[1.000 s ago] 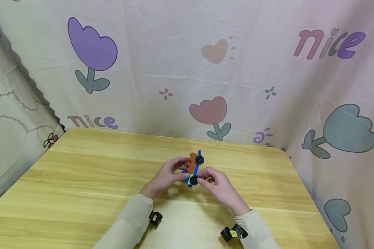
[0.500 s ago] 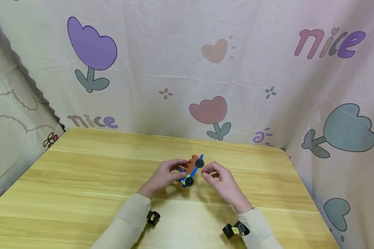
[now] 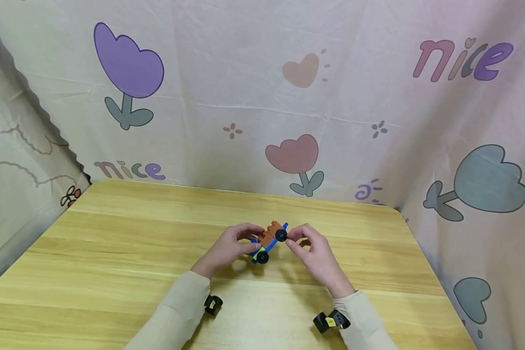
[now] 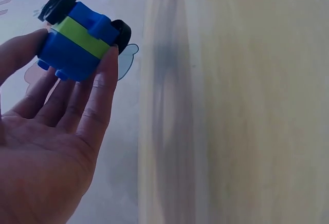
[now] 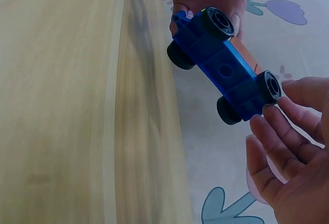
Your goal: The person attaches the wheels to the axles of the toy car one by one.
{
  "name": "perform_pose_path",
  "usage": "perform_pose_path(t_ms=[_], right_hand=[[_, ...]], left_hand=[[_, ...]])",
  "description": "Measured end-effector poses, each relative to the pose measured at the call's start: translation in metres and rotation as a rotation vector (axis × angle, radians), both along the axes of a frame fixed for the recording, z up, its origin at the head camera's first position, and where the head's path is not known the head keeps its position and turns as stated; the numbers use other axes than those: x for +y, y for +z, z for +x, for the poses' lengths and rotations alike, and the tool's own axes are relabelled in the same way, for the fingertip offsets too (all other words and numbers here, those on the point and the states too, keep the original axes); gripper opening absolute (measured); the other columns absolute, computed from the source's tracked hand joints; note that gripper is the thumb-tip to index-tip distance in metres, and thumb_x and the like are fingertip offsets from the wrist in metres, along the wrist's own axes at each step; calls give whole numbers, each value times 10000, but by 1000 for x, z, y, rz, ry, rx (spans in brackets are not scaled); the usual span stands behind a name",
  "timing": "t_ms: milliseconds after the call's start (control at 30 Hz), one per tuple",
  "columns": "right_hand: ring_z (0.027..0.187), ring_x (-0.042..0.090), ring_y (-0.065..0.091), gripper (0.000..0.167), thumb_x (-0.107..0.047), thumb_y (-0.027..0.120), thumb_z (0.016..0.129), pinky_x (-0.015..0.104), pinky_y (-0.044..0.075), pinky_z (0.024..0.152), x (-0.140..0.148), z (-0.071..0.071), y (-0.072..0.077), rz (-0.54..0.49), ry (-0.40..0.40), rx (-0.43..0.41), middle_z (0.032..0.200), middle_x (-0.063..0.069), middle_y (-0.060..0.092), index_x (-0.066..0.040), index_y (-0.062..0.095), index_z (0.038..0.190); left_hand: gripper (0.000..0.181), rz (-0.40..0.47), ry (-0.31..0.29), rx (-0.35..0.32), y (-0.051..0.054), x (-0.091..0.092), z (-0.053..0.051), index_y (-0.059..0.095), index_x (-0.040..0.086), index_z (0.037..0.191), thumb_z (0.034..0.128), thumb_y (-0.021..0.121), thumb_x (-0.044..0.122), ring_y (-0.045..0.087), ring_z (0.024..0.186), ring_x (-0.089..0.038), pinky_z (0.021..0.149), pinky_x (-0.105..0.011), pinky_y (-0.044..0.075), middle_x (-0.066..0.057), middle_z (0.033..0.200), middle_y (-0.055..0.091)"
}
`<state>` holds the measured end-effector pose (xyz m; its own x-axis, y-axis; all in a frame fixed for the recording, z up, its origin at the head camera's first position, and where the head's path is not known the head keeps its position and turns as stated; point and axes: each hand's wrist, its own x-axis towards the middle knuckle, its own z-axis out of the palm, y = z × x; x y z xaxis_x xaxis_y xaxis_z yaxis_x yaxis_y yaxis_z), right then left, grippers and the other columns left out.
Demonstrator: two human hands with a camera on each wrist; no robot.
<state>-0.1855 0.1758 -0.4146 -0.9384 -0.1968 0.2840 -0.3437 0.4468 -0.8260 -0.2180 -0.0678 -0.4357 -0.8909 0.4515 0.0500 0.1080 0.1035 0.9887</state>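
Note:
A toy car (image 3: 269, 239) built of blocks is held up over the table, tilted. It has a blue base (image 5: 226, 70), orange blocks (image 3: 267, 238), a lime-green layer (image 4: 81, 37) and black wheels. My left hand (image 3: 225, 248) grips its blue and green end between thumb and fingers, as the left wrist view shows closely. At the other end, my right hand (image 3: 312, 255) has thumb and forefinger tips at the edge of a black wheel (image 5: 269, 87), pinching it. The other right fingers are loosely bent below the car.
The wooden table (image 3: 113, 272) spreads under both hands. A patterned cloth (image 3: 227, 87) hangs behind it and along the sides. Black wrist cameras (image 3: 328, 322) sit at both sleeve cuffs.
The right hand has left the wheel at the near end, moved up and come to the wheel at the far end. The left hand has tilted the car rightward.

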Motion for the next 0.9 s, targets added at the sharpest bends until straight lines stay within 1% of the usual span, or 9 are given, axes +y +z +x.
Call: perform_pose_path(t_ms=[67, 200, 333, 433, 533, 600, 667, 767, 900], right_hand=[[920, 147, 582, 81, -123, 697, 926, 383, 502, 813, 0, -1, 0, 4, -6, 15, 973, -36, 616, -148, 671, 999], [921, 175, 586, 120, -97, 708, 912, 395, 507, 785, 1, -3, -1, 2, -11, 55, 1021, -4, 591, -121, 667, 1022], [930, 196, 586, 164, -100, 712, 912, 406, 505, 776, 1, -4, -2, -1, -12, 68, 1065, 39, 577, -98, 661, 1068], [938, 204, 581, 187, -113, 711, 916, 404, 504, 778, 1, -4, -2, 4, -15, 57, 1075, 41, 575, -103, 658, 1095], [945, 223, 580, 209, -115, 712, 916, 387, 506, 780, 1, -4, -1, 10, -18, 44, 1075, 34, 573, -107, 655, 1117], [947, 212, 581, 244, -121, 710, 918, 372, 509, 783, 1, -3, 0, 21, -14, 30, 1090, 42, 580, -89, 651, 1153], [950, 190, 580, 278, -131, 703, 925, 358, 511, 789, 1, -4, 0, 38, -5, 5, 1115, 37, 592, -75, 649, 1192], [949, 145, 576, 306, -161, 688, 940, 344, 515, 796, 0, -4, -1, 68, 17, -27, 1153, 16, 610, -83, 650, 1234], [942, 134, 580, 289, -188, 667, 957, 359, 516, 808, 0, -4, -3, 76, 54, -51, 1145, -20, 626, -121, 661, 1238]], left_hand=[[341, -17, 0, -6, 1, -1, 0, 638, 82, 1257, 923, 697, 122, 570, 1067, -279, 791, -367, 558, -80, 1222, 623], [341, -41, -15, -7, 0, -2, -1, 658, 92, 1252, 918, 704, 146, 569, 1076, -279, 807, -367, 552, -71, 1227, 626], [332, -73, -29, 12, 1, -3, -1, 684, 111, 1239, 913, 710, 167, 565, 1076, -277, 824, -364, 539, -63, 1193, 639], [323, -93, -42, 34, 2, -4, -1, 691, 123, 1238, 920, 702, 178, 561, 1080, -278, 857, -392, 521, -57, 1164, 649], [312, -109, -61, 66, 2, -4, -2, 692, 121, 1239, 931, 687, 172, 559, 1094, -278, 917, -453, 482, -50, 1162, 656], [307, -115, -76, 84, 2, -5, -2, 691, 116, 1240, 936, 680, 161, 557, 1110, -279, 953, -496, 450, -49, 1177, 656], [306, -115, -87, 88, 2, -5, -3, 691, 118, 1241, 937, 677, 146, 553, 1122, -278, 970, -521, 432, -45, 1193, 654], [309, -108, -98, 82, 4, -5, -3, 689, 115, 1246, 938, 671, 121, 549, 1129, -286, 956, -511, 448, -49, 1215, 648], [313, -110, -115, 84, 5, -6, -2, 685, 95, 1251, 938, 666, 96, 556, 1116, -285, 923, -452, 476, -61, 1224, 647]])
